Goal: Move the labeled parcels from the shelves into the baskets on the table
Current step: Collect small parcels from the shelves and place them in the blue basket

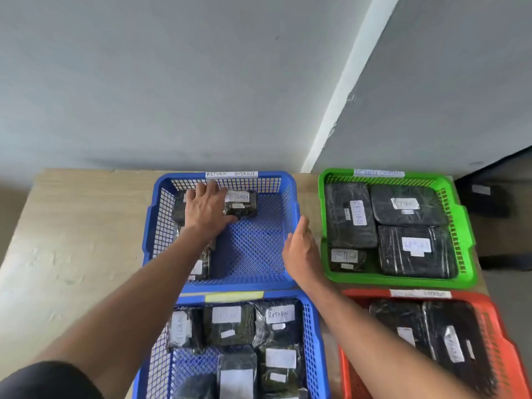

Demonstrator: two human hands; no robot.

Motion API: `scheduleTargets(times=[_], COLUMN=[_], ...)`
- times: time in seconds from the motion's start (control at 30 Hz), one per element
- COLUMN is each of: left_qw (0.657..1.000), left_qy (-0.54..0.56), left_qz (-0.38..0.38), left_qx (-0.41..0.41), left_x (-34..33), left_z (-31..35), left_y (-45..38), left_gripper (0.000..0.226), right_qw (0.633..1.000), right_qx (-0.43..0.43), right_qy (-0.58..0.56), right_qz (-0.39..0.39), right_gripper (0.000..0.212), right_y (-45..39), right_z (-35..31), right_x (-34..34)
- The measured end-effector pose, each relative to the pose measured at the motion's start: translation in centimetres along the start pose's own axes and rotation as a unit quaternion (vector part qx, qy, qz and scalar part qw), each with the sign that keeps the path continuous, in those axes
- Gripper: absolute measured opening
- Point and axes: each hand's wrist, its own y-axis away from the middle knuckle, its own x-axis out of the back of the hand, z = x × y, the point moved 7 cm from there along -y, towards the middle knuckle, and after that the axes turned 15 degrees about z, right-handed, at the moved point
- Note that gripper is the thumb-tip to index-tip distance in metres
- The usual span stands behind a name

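parcel (241,203) beside left hand (205,208), blue basket (290,226).

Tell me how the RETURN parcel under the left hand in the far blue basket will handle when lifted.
The RETURN parcel looks film-wrapped and glossy, so probably slippery. Its blocky shape suggests it stays stiff and won't roll. The left hand spans it, so likely light.

Four baskets: two blue (289,203) (312,341), one green (460,226), one orange-red (506,341); two hands (205,210) (302,249); parcels, partly hidden, uncounted.
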Motion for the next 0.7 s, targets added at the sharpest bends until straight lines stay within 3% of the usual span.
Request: scheduleTargets(times=[0.4,0.7], left_qw=[0.999,0.992], left_qy=[0.011,0.106], left_qz=[0.038,0.066], left_qx=[-0.004,0.015], left_x=[-2.0,1.1], left_z=[-1.2,0.3], left_y=[0.4,3.5], left_gripper=[0.069,0.074], right_qw=[0.998,0.999], right_qx=[-0.006,-0.004], right_qy=[0.014,-0.013], right_qz=[0.057,-0.03], right_gripper=[0.041,0.041], right_y=[-0.1,-0.2], right_z=[-0.5,-0.4], right_x=[-0.3,-0.3])
